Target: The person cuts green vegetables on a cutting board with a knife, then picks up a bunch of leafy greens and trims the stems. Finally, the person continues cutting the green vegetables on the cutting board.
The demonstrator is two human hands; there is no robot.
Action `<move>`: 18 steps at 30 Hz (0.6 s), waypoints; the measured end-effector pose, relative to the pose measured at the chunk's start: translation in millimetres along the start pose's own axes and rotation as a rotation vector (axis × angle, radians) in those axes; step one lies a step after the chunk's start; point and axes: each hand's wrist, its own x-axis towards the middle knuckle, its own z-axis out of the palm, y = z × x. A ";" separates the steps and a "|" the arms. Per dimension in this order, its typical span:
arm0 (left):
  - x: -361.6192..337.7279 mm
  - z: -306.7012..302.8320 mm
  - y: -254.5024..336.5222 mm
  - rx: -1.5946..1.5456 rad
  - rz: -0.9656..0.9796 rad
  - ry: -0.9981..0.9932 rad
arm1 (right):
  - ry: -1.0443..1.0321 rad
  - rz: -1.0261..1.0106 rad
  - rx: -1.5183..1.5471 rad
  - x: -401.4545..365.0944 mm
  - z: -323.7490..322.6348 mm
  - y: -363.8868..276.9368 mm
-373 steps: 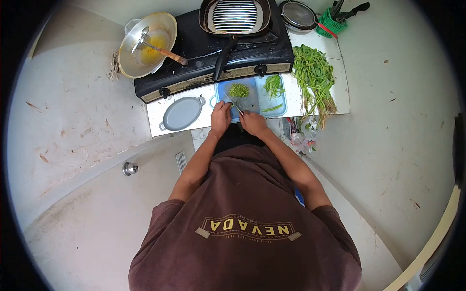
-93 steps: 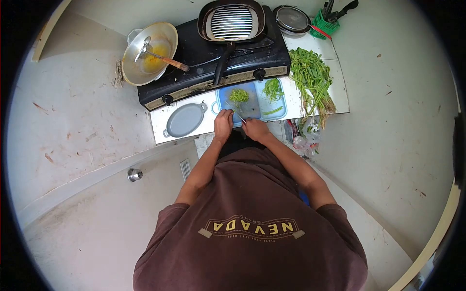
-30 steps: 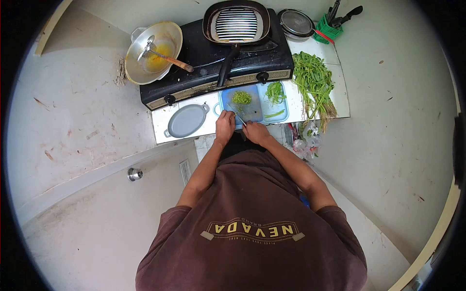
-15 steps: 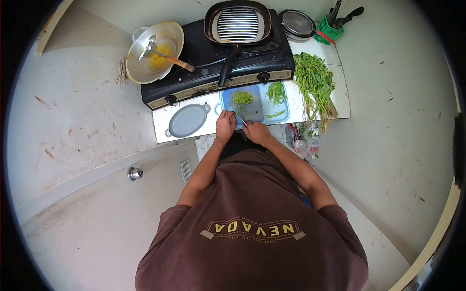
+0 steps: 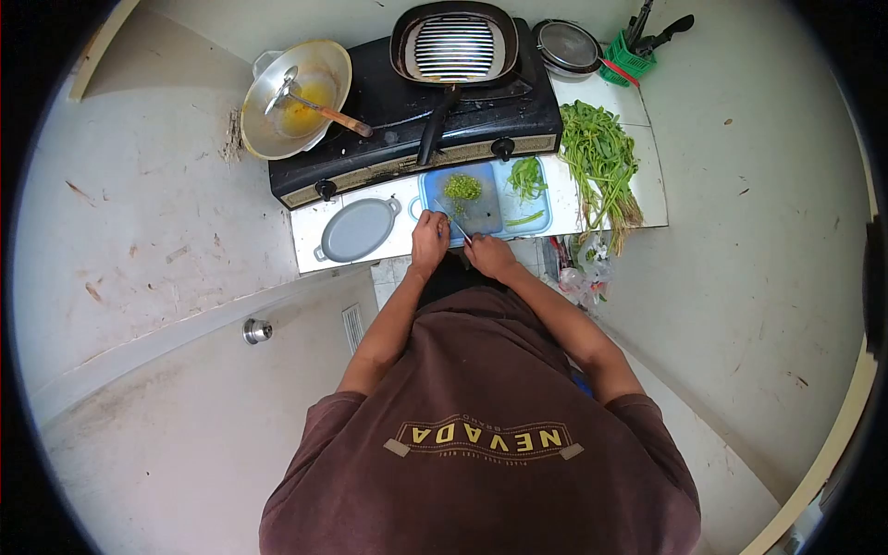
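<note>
My right hand is closed around the handle of a knife, whose thin blade slants up and left over the near edge of a blue cutting board. Just left of the blade, my left hand rests at the board's near left corner with its fingers curled together; what they pinch is mostly hidden. Beyond both hands lies a small heap of chopped greens. To the right, in the lighter blue section, are cut leaves and a few short green stalks.
A black two-burner stove stands behind the board, bearing a grill pan and a wok with a ladle. A grey oval dish sits left. Leafy greens with roots lie right, below a strainer and green utensil basket.
Both hands stay in nearly the same place, and the knife's angle looks only slightly different. The heap of greens and the other objects have not visibly moved.
</note>
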 end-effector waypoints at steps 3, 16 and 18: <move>-1.5 -1.7 0.6 0.031 -0.001 -0.018 | -0.010 0.042 0.005 5.9 2.3 -5.3; 1.3 -0.9 -0.6 -0.013 0.026 0.017 | 0.019 0.042 0.017 4.0 -3.9 -9.0; 1.7 0.0 -2.5 -0.012 0.017 0.017 | 0.016 0.042 0.019 2.6 -2.7 -9.1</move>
